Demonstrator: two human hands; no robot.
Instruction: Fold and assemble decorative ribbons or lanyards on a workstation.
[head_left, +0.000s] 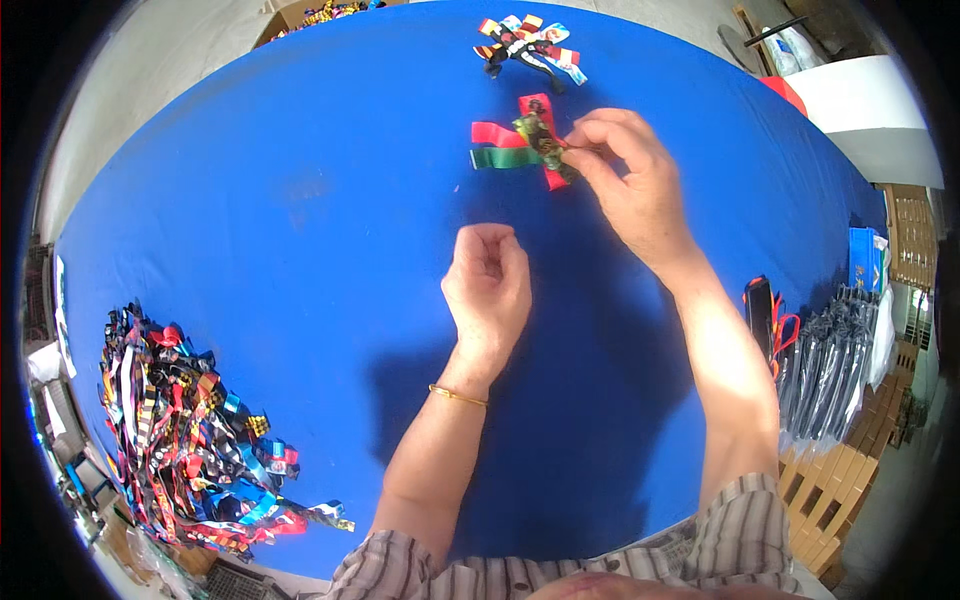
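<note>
Pinching with the right hand [632, 172], thumb and fingertips closed together on the right side of a gathered, camouflage-patterned fabric bundle with flat red and green ribbon ends [543, 140], perhaps to steady the bunched middle and leave the strips splayed. Cannot tell whether resting on the blue cloth-covered table [300, 220] or raised just above, toward the far side. Curling the left hand [487, 285] closed, nearer the body and apart from the bundle; cannot tell whether gripping a fine strand or nothing. With a black-and-white bundle of fanned, colourful ribbon strips [527, 48] lying just beyond, probably set there to clear the working space. With a tangled heap of multicoloured patterned ribbons [190, 430] at the left near edge, likely to sit within reach yet free the middle. With dark lengths in clear plastic sleeves [825, 360] grouped at the right edge, apparently to avoid mixing with the ribbons.
</note>
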